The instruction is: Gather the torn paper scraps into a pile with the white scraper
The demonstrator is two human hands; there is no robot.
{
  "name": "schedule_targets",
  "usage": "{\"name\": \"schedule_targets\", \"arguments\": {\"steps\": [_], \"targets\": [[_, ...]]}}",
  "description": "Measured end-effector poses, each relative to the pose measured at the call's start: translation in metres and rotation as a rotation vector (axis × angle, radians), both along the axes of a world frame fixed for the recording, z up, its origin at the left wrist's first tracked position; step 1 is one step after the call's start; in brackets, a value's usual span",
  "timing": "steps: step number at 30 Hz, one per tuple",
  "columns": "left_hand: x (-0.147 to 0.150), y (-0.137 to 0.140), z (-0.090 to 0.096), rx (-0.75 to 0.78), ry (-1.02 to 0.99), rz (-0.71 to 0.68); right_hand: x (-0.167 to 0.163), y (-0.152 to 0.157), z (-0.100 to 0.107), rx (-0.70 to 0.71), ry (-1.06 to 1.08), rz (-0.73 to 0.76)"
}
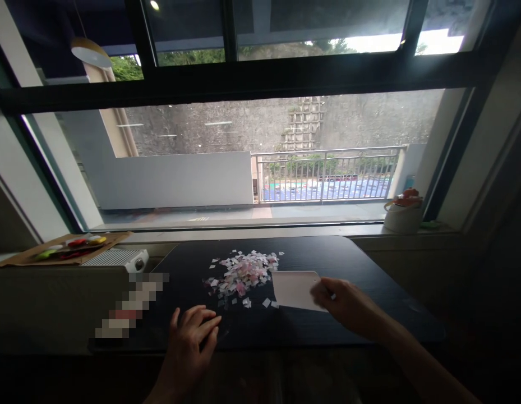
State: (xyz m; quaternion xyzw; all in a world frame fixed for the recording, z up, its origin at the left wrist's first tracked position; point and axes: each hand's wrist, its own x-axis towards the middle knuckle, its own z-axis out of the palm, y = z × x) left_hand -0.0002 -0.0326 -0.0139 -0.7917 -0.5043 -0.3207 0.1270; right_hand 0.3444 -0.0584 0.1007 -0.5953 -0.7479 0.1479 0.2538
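A loose heap of small white and pink paper pieces (pixel 247 268) lies on the dark table (pixel 327 252). Fingers and thumb of my right hand (pixel 340 300) are closed on the right edge of a pale flat rectangular sheet (pixel 294 289) with rounded corners; its exact kind is unclear. The sheet's left edge is beside the heap, and a few pieces lie near its lower left corner. My left hand (pixel 195 331) is at the table's near side, below the heap, fingers spread and holding nothing. Some stray pieces lie between that hand and the heap.
A wide window (pixel 260 219) stands beyond the table. On its sill at the right sits a white pot-like container (pixel 403 217) with an orange-red top. At the left, a brown board (pixel 16 255) bears colourful items, beside a white ridged box (pixel 117 259). A pixelated patch covers the table's left edge.
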Motion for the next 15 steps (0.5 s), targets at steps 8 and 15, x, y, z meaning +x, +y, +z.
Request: {"name": "schedule_targets", "arguments": {"steps": [8,15], "targets": [[-0.001,0.001,0.001,-0.031,-0.036,0.008,0.01,-0.007,0.002,0.035,0.004,-0.038],[0.0,0.002,0.0,-0.002,-0.067,0.004,0.036,-0.006,-0.014,0.005,0.089,-0.119]]}}
